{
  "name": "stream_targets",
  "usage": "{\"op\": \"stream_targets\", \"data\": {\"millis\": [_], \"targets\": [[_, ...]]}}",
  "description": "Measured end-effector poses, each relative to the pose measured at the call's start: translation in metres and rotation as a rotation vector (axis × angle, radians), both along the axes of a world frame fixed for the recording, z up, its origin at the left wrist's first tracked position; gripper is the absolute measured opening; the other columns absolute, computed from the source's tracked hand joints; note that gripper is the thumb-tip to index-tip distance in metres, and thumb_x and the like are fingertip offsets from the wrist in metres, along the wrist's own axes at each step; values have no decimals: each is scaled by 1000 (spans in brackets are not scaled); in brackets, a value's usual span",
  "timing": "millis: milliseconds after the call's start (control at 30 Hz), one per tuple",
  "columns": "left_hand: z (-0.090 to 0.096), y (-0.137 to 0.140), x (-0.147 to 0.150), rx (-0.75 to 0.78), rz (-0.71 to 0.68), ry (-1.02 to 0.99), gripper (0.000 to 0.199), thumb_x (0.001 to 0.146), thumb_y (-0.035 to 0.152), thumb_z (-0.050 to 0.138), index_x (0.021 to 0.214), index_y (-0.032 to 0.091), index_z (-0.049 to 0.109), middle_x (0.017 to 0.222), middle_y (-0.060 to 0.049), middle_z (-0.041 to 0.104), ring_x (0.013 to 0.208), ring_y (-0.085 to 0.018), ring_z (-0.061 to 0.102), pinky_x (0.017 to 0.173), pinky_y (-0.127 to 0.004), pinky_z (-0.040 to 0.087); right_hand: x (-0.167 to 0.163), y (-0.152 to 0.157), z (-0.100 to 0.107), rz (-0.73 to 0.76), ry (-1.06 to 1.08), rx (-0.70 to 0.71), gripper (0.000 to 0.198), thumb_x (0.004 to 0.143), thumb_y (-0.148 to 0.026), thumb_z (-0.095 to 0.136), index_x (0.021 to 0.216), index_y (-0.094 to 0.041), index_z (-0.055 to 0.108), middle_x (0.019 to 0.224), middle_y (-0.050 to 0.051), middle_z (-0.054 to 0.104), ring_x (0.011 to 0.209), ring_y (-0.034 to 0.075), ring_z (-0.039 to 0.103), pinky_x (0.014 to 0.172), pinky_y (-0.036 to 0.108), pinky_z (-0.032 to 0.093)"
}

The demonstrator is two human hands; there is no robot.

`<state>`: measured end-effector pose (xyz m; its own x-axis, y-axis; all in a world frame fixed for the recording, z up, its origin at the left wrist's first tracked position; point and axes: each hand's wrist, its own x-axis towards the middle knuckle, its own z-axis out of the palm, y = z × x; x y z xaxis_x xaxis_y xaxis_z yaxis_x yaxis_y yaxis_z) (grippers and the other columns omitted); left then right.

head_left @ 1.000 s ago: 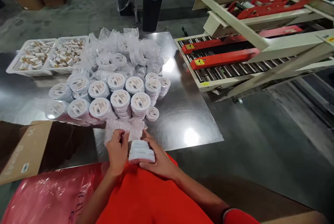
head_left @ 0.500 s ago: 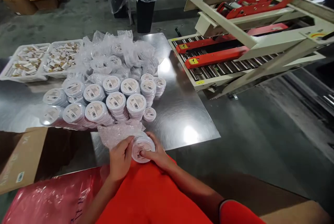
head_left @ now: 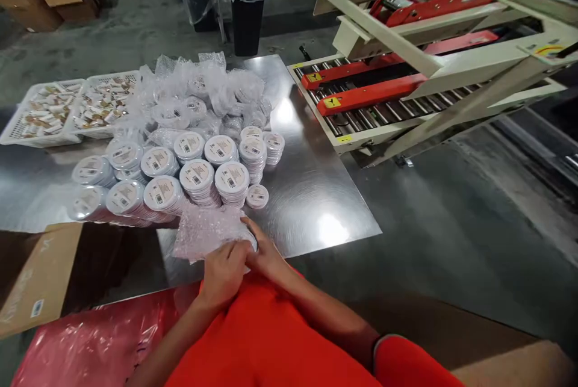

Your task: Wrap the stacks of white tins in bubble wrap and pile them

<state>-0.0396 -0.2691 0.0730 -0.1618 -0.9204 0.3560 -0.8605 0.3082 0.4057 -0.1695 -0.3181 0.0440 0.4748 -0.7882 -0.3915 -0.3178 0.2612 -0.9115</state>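
The white round discs (head_left: 251,239) are between my hands at the near edge of the steel table (head_left: 325,194); only a pale, curved rim shows, since my own fingers cover most of it. My right hand (head_left: 267,254) is closed around them from the side. My left hand (head_left: 226,269) has its fingers curled in at the edge of the bubble wrap (head_left: 205,232); I can't tell whether they pinch the film or the discs. The wrap is translucent, faintly pinkish and crinkled, spread to the left of the discs.

Just past it stand stacks of labelled discs (head_left: 197,175), barcodes face up, crowding the space ahead. A low, smaller labelled disc (head_left: 257,196) sits beside them, near my right fingertips. Behind lies a heap of bubble-wrapped packs (head_left: 203,89), and to its left two white baskets (head_left: 12,122) filled with small white-and-tan pieces (head_left: 49,111). A cardboard box (head_left: 40,281) and pink plastic sheeting (head_left: 90,339) are on my left, with a roller conveyor (head_left: 392,111) beyond the table's right side.
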Motion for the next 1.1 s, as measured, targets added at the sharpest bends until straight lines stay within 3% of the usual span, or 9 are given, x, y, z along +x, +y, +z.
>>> {"op": "stream_targets", "data": {"millis": [100,200,300,400,567,733,833,967,1100], "targets": [[-3,6,-3,171,146,183,27,97,22,39,112,16,60,89,-9,75,71,-17,70,59,-25,51,-6,-1,0,-142,-161,210,68,70,-33,70,133,-24,47,130,7,56,116,26,54,99,40,45],[-3,9,2,340,308,451,26,95,30,42,108,18,61,89,-8,72,78,-18,69,68,-28,52,-16,-3,6,-137,-341,573,57,78,-53,64,126,-26,52,105,6,64,89,20,62,66,31,53],[0,5,9,464,508,825,19,91,36,50,95,21,60,85,-5,68,79,-16,65,70,-27,51,-21,-4,7,-177,-447,755,44,78,-55,64,110,-25,57,77,0,59,57,13,53,39,21,37],[2,0,11,531,580,1069,22,85,41,58,90,20,59,84,-3,65,76,-15,61,67,-26,49,-14,0,-3,-253,-418,692,36,69,-44,77,88,-22,55,61,-7,48,44,6,35,35,17,21],[-4,2,11,568,591,1091,27,80,44,61,88,18,58,77,-1,60,68,-13,56,62,-25,45,-8,4,-22,-354,-353,501,30,67,-35,71,84,-20,51,60,-8,47,49,6,35,45,20,27],[-21,8,18,662,490,993,27,82,39,59,99,20,53,58,8,44,53,-12,44,52,-23,36,-25,-7,-12,-271,-214,213,24,67,-20,52,90,-23,45,58,-10,44,52,10,38,52,23,29],[-28,9,19,664,412,909,24,87,37,53,103,19,52,62,6,45,57,-13,46,56,-25,38,-29,-13,-6,-226,-197,146,22,66,-19,49,88,-23,46,60,-9,44,55,11,40,55,24,30],[-27,10,19,645,393,782,24,87,35,50,106,19,54,60,7,39,56,-13,43,56,-26,35,-27,-16,-8,-263,-116,47,18,65,-18,47,81,-23,43,59,-9,40,54,11,37,53,24,27],[-24,14,19,656,400,781,24,88,35,49,107,20,53,59,8,35,53,-12,39,54,-25,33,-28,-17,-10,-259,-96,-4,15,64,-19,48,78,-23,43,60,-9,39,54,10,36,53,24,27]]}}
